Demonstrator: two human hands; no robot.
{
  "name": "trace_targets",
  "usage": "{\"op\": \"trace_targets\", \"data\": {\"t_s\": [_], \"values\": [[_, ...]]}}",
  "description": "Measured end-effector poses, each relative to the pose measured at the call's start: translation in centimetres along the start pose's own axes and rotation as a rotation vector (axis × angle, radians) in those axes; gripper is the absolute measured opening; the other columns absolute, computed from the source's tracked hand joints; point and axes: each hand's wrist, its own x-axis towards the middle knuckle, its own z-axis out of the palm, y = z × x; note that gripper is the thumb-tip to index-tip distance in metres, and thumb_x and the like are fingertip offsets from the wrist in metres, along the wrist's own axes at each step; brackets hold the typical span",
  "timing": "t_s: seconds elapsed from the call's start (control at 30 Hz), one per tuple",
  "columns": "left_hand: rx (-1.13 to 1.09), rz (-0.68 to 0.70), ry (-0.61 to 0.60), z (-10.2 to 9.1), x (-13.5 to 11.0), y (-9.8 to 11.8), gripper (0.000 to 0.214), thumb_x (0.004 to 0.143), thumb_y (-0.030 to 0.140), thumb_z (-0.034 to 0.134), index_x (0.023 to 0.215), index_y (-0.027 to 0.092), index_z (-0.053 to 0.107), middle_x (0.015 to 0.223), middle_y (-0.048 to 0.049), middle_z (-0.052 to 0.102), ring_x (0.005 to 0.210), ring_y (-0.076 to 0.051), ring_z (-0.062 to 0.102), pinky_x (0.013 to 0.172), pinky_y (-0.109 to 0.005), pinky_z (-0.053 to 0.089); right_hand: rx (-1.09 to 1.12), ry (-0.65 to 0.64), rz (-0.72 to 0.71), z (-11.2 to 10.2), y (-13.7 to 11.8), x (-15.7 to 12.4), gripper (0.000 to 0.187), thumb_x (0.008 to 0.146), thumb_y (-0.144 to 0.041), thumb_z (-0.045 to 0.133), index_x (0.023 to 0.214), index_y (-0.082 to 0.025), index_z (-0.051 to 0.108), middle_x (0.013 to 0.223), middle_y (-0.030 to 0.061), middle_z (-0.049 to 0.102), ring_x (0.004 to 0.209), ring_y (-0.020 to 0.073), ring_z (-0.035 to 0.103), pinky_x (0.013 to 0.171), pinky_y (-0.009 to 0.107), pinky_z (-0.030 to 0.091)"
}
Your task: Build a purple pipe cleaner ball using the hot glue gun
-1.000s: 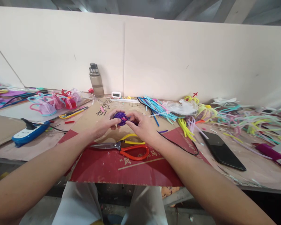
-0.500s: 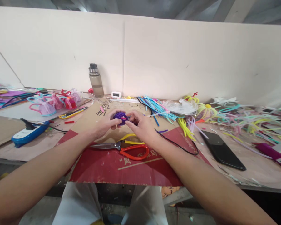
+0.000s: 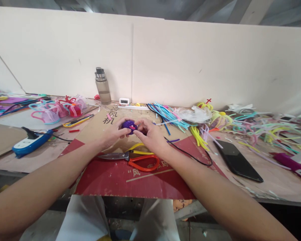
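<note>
A small coil of dark purple cord (image 3: 127, 125) with a bit of pink at its right side is held between my two hands over the cardboard. My left hand (image 3: 116, 131) grips it from the left, thumb along its lower front. From the right, my right hand (image 3: 148, 132) pinches its edge with thumb and fingertips. Just below the hands lie scissors (image 3: 126, 156) with one red and one yellow handle, blades pointing left. The red and tan cardboard sheet (image 3: 110, 182) lies underneath them.
Bundles of light blue strips (image 3: 169, 115) and yellow strips (image 3: 199, 138) lie to the right, near a black phone (image 3: 238, 160). On the left are pink and red cord pieces (image 3: 57, 110) and a blue power strip (image 3: 32, 144). A water bottle (image 3: 103, 87) stands at the back wall.
The purple coil has turned slightly between my fingers, and its pink bit sits at a slightly different angle. Both hands stay in nearly the same place.
</note>
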Motion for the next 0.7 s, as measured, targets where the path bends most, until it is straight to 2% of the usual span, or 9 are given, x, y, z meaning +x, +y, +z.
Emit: {"op": "trace_targets", "data": {"t_s": [0.1,0.2,0.37,0.53,0.7], "values": [[0.006,0.022,0.009,0.0,0.0,0.0,0.038,0.075,0.028,0.059,0.113,0.021,0.057,0.104,-0.0038,0.058,0.084,-0.016,0.055,0.061,-0.024,0.044,0.006,0.006,0.008,0.0,-0.2,0.0,0.015,0.082,-0.022,0.057,0.096,-0.020,0.054,0.065,-0.0053,0.051,0.059,0.0111,0.049,0.060,0.025,0.039],[-0.085,0.027,0.004,0.2,-0.1,0.0,0.039,0.075,0.028,0.061,0.112,0.021,0.056,0.111,-0.0050,0.057,0.095,-0.020,0.056,0.068,-0.028,0.050,0.013,0.001,0.004,0.1,-0.2,0.0,0.016,0.082,-0.023,0.058,0.098,-0.019,0.054,0.065,-0.0055,0.051,0.059,0.0111,0.050,0.061,0.025,0.040],[-0.229,0.028,-0.009,0.4,0.0,-0.5,0.042,0.074,0.026,0.063,0.114,0.019,0.053,0.110,-0.0071,0.058,0.091,-0.020,0.059,0.067,-0.030,0.054,0.038,0.002,-0.002,0.3,-0.3,-0.1,0.018,0.082,-0.022,0.058,0.099,-0.019,0.053,0.065,-0.0057,0.050,0.060,0.0107,0.049,0.062,0.025,0.040],[-0.123,0.179,0.070,-0.1,0.2,-0.4,0.044,0.070,0.023,0.067,0.112,0.018,0.056,0.102,-0.0066,0.059,0.085,-0.019,0.057,0.065,-0.029,0.051,0.073,-0.004,-0.052,0.3,-0.4,-0.2,0.026,0.083,-0.020,0.058,0.108,-0.018,0.050,0.068,-0.0050,0.050,0.062,0.0110,0.049,0.063,0.025,0.040],[-0.006,0.317,0.149,-0.4,0.2,0.6,0.043,0.065,0.020,0.070,0.106,0.018,0.060,0.105,-0.0069,0.060,0.100,-0.024,0.055,0.085,-0.035,0.046,0.083,0.006,-0.093,0.4,-0.4,-0.3,0.029,0.084,-0.020,0.057,0.111,-0.020,0.046,0.070,-0.0050,0.049,0.065,0.0114,0.050,0.064,0.025,0.041]]}}
